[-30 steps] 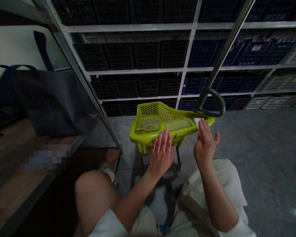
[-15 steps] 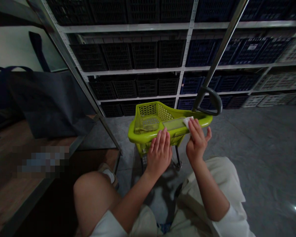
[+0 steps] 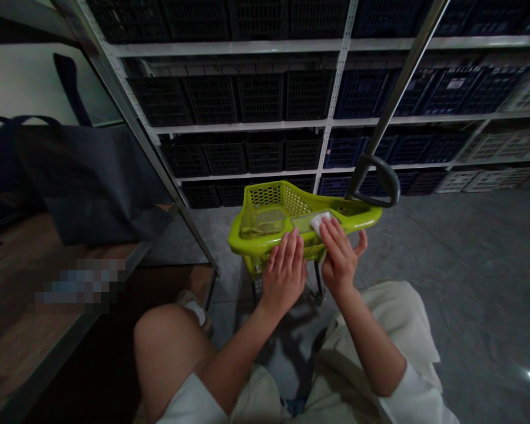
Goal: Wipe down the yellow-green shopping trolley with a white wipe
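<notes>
Basket (image 3: 269,219): standing lime green on the floor (image 3: 450,265), just ahead of the knees.
Handle (image 3: 383,184): rising dark at the basket's right side.
Left hand (image 3: 285,274): lying open and flat on the near rim.
Right hand (image 3: 338,259): pressing the cloth down, fingers straight, thumb spread.
Cloth (image 3: 318,221): lying white on the rim.

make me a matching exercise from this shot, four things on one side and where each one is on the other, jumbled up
Things
1. left hand
2. right hand
3. dark tote bag
4. grey handle loop

Places
a. on the wooden shelf at the left
b. flat on the near rim of the green basket
c. behind the basket, at the foot of a metal pole
d. pressing a white cloth on the basket's rim

Pairs: 1-b, 2-d, 3-a, 4-c
</notes>
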A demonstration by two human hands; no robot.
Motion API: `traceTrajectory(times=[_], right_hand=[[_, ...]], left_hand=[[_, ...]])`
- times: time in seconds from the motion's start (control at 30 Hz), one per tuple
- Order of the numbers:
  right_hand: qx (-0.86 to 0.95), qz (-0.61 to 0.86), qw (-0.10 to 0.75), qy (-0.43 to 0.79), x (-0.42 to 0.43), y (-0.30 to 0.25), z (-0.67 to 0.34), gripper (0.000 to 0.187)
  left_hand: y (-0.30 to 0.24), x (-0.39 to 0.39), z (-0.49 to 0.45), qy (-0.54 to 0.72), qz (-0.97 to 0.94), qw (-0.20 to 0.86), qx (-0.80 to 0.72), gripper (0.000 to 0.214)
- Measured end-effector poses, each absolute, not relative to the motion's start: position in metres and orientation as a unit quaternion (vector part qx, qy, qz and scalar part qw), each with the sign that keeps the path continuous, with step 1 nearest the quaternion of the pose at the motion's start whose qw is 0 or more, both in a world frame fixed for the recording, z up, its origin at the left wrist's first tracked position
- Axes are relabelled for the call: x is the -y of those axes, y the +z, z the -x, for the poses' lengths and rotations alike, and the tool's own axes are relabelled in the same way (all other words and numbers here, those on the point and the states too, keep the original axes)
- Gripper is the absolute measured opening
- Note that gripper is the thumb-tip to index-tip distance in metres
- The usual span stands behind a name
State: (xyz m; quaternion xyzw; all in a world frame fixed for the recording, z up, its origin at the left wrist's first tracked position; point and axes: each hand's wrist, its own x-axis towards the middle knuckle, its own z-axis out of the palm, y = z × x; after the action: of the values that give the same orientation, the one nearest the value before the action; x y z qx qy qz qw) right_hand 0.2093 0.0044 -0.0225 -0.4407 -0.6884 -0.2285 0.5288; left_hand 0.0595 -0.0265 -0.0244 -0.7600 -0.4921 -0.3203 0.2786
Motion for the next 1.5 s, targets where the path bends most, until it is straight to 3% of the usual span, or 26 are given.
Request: traceTrajectory(times=[0.17,0.4,0.63,0.87,1.1,1.33,1.5], right_hand=[[0.570,0.529,0.593,-0.208,-0.013,-0.029,-0.217,0.062],[0.725,0.422,0.509,-0.190,0.011,-0.020,-0.182,0.065],[0.579,0.541,0.573,-0.210,-0.009,-0.023,-0.225,0.065],[0.752,0.427,0.467,-0.184,0.017,-0.014,-0.197,0.066],[0.584,0.552,0.564,-0.193,-0.005,-0.022,-0.226,0.065],[0.757,0.408,0.476,-0.185,0.015,-0.018,-0.198,0.065],[0.612,0.514,0.569,-0.193,-0.005,-0.021,-0.222,0.065]], left_hand=[[-0.023,0.027,-0.065,-0.321,0.766,0.272,0.487,0.065],[-0.028,0.024,-0.065,-0.323,0.754,0.285,0.496,0.059],[-0.023,0.026,-0.068,-0.331,0.764,0.277,0.479,0.062],[-0.025,0.025,-0.068,-0.332,0.756,0.271,0.495,0.060],[-0.024,0.027,-0.065,-0.334,0.761,0.275,0.483,0.062],[-0.024,0.027,-0.064,-0.328,0.753,0.280,0.496,0.058],[-0.022,0.028,-0.064,-0.330,0.760,0.282,0.484,0.061]])
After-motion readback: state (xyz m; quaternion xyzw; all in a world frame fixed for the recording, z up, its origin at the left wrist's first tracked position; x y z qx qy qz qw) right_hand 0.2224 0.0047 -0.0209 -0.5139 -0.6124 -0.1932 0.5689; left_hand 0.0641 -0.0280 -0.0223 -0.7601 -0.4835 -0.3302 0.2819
